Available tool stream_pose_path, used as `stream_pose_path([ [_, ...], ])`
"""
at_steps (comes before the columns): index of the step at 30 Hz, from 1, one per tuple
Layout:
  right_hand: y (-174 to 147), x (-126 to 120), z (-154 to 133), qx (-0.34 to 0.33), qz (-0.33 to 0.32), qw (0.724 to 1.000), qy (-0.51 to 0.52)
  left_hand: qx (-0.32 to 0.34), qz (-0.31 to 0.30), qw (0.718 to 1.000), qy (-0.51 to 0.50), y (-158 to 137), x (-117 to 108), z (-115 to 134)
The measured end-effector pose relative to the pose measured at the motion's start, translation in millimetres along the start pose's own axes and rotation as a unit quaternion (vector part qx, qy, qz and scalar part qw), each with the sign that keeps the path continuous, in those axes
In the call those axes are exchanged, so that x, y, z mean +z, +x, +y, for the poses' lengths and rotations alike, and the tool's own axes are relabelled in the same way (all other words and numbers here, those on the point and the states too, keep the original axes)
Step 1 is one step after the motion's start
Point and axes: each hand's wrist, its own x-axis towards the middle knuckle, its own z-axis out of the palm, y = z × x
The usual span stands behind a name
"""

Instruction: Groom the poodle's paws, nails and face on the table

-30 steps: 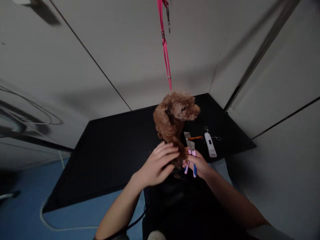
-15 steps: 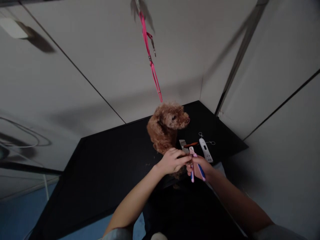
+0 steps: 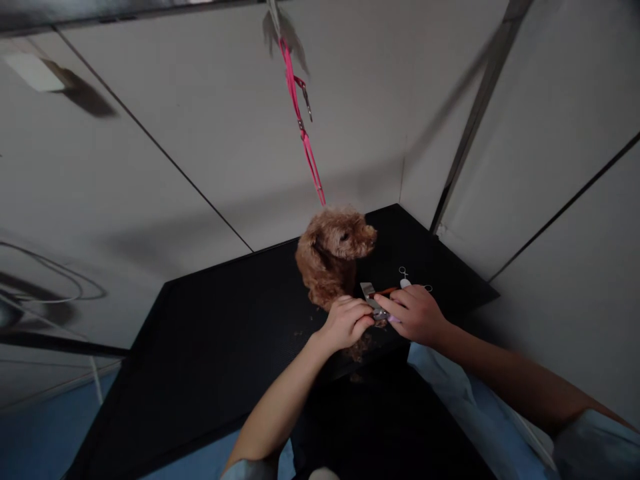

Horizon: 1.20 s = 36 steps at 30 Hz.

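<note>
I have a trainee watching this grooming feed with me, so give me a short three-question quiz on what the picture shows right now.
1. True or false: the small curly brown dog lies flat on the black grooming table.
2. Multiple choice: the thin pink leash runs from the dog's neck A) up and out of the top of the picture, B) down to the floor, C) into the right hand.
3. Fill in: the left hand is closed on the dog's ____.

Key
1. False: it sits upright.
2. A.
3. Paw, held low in front of the dog, with the right hand pressed close beside it; the tool between them is mostly hidden.
</note>
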Motion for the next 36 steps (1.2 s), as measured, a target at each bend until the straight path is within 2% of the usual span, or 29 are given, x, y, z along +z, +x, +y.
stream_pose_path([
  [8,4.2,7.0,0.1,-0.012,-0.004,1.000,0.005,-0.027,-0.041,0.999,-0.010,-0.9,-2.3,0.3],
  [22,13.9,3.1,10.8,-0.065,-0.015,0.998,-0.014,-0.042,-0.060,0.997,-0.018,2.5,-8.7,-1.1],
  [27,21.3,1.8,13.4,-0.097,0.006,0.995,-0.015,-0.057,-0.068,0.996,-0.018,4.6,-10.8,-1.9],
  [36,24.5,5.0,14.3,-0.099,-0.015,0.995,-0.024,-0.069,-0.076,0.994,-0.034,4.6,-12.4,-6.2],
])
